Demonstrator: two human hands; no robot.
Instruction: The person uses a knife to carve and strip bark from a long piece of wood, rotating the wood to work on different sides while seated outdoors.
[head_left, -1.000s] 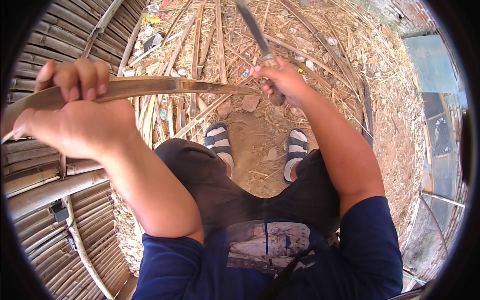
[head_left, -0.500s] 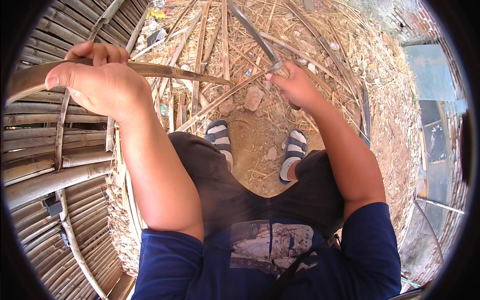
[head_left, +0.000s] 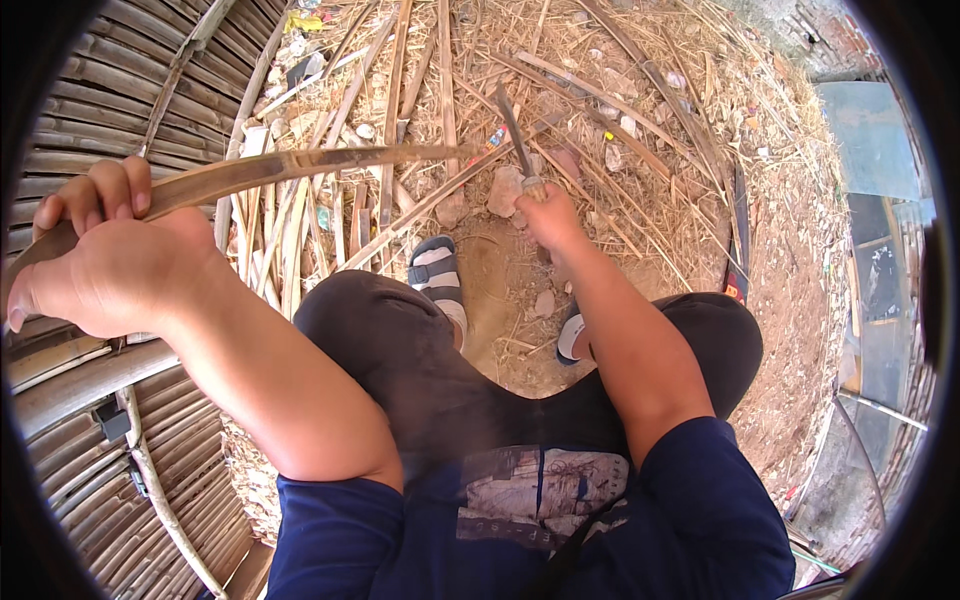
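My left hand (head_left: pixel 150 260), at the far left, is wrapped round a long, slightly curved bamboo strip (head_left: pixel 290 166). The strip runs to the right across the picture, its thin end lying above the littered ground. My right hand (head_left: pixel 552 218) grips the handle of a machete (head_left: pixel 515 135), whose dark blade points away from me. A gap separates the blade from the strip's thin end. My left sandal (head_left: pixel 436 270) shows below the strip, and my right foot is partly hidden behind my forearm.
A bamboo slat wall (head_left: pixel 130 110) stands close on the left. Several split bamboo lengths (head_left: pixel 446 90), straw and stones, one a reddish stone (head_left: pixel 505 190), lie on the ground ahead. Bluish panels (head_left: pixel 868 140) lean along the right.
My left hand has drawn back to the left and down with the bamboo strip. My right hand has moved left and nearer to me, and the machete blade now stands more upright in the picture.
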